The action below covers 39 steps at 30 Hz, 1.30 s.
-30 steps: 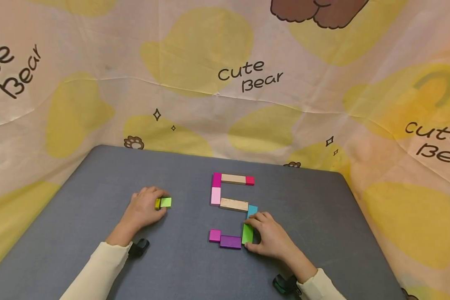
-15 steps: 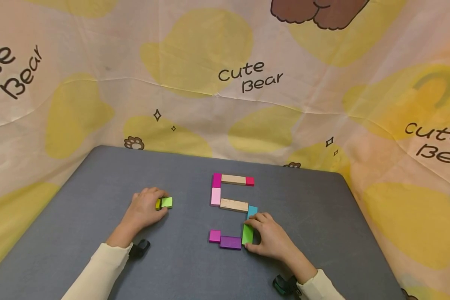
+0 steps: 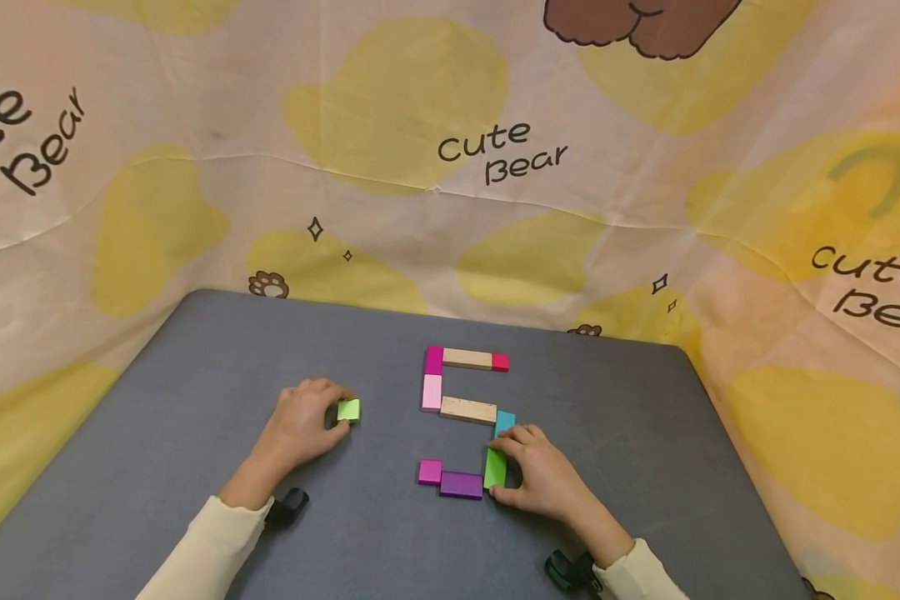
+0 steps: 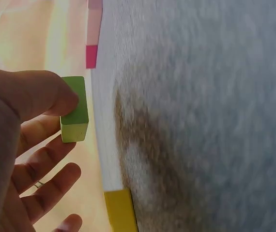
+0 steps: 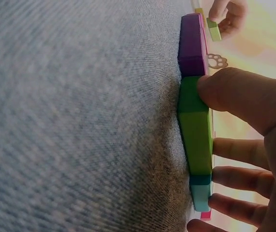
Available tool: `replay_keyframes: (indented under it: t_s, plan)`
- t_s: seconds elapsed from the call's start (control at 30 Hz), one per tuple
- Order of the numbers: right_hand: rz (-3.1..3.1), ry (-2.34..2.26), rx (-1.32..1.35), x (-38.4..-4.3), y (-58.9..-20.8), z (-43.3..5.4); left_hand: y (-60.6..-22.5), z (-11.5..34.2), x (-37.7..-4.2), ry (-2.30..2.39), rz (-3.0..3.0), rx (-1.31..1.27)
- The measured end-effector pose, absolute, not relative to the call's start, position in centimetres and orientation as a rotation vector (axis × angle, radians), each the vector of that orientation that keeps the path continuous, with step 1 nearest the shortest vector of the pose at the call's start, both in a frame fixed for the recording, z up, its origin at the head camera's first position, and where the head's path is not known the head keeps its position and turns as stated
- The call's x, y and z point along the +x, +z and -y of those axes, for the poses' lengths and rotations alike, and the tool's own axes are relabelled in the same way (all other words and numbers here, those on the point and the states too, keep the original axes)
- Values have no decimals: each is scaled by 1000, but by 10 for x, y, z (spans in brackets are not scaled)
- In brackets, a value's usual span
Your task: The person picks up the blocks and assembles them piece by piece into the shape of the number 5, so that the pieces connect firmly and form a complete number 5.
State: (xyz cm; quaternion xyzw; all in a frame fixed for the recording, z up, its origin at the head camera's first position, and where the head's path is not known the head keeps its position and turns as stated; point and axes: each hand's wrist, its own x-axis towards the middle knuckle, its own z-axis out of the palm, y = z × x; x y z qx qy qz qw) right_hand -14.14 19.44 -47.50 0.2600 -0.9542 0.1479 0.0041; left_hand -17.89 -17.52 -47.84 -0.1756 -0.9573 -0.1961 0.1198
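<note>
My left hand point(image 3: 300, 423) pinches a small light green block point(image 3: 348, 411) between thumb and fingers. In the left wrist view the block hangs above the table, and a yellow block point(image 4: 121, 210) lies below the hand. That yellow block is hidden in the head view. My right hand point(image 3: 546, 477) holds a longer green block point(image 3: 495, 468) lying on the table, thumb at its near end and fingers at the far end. A purple block point(image 3: 461, 485) adjoins its near end; a blue block point(image 3: 504, 423), partly covered by fingers, adjoins its far end.
Other blocks continue the angular S-like line: a magenta block point(image 3: 430, 472), two plain wooden blocks, one nearer point(image 3: 468, 409), a pink block point(image 3: 431, 392) and a red block point(image 3: 500, 362). The grey table point(image 3: 375, 533) ends at a printed cloth backdrop point(image 3: 390, 100).
My left hand has moved right, carrying the light green block away from the yellow block, which no longer shows in the head view. My right hand has stayed in place.
</note>
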Motion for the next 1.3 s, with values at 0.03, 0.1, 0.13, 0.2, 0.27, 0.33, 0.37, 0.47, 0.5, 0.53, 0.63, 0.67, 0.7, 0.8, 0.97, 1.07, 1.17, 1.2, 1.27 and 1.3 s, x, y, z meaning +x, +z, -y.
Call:
replay_keyframes:
  t_s: [0.03,0.1,0.13,0.2,0.27,0.33,0.37,0.47,0.5,0.53,0.63,0.67,0.7,0.8,0.97,1.07,1.17,1.2,1.27,1.3]
  plan:
    - [2986,464,817,-141,-475,-195,-478,174,-178,-567,2792,-524]
    - [2981,462,817,-141,-475,-195,-478,170,-176,-561,2783,-541]
    - [2980,461,817,-141,-475,-195,-478,168,-175,-558,2777,-548]
    - [2978,459,817,-141,-475,-195,-478,165,-173,-557,2763,-565]
    - [2978,458,816,-141,-476,-195,-477,162,-172,-556,2752,-577]
    - [2976,457,818,-141,-476,-195,-477,159,-171,-556,2747,-591]
    - [2974,456,820,-141,-476,-195,-477,158,-170,-557,2747,-596]
    - [2968,454,825,-141,-477,-196,-477,154,-170,-563,2749,-609]
    - [2967,453,827,-141,-477,-196,-477,153,-170,-566,2749,-615]
    - [2967,454,826,-141,-477,-196,-477,152,-170,-570,2747,-620]
    - [2973,456,822,-141,-477,-196,-478,150,-169,-580,2737,-638]
    - [2977,456,819,-141,-477,-196,-478,149,-169,-586,2736,-642]
    - [2981,455,815,-141,-477,-196,-478,148,-169,-588,2737,-645]
    - [2984,454,811,-141,-477,-196,-479,146,-168,-604,2739,-656]
    - [2981,461,813,-141,-476,-195,-480,140,-166,-638,2756,-673]
    - [2985,465,813,-141,-476,-195,-480,137,-165,-655,2766,-685]
    - [2993,467,814,-141,-475,-195,-481,134,-164,-665,2769,-701]
    - [2995,467,816,-141,-475,-195,-481,133,-163,-668,2769,-706]
    - [2998,466,821,-141,-474,-195,-481,130,-162,-662,2779,-722]
    - [2999,464,822,-141,-475,-195,-482,129,-162,-658,2785,-730]
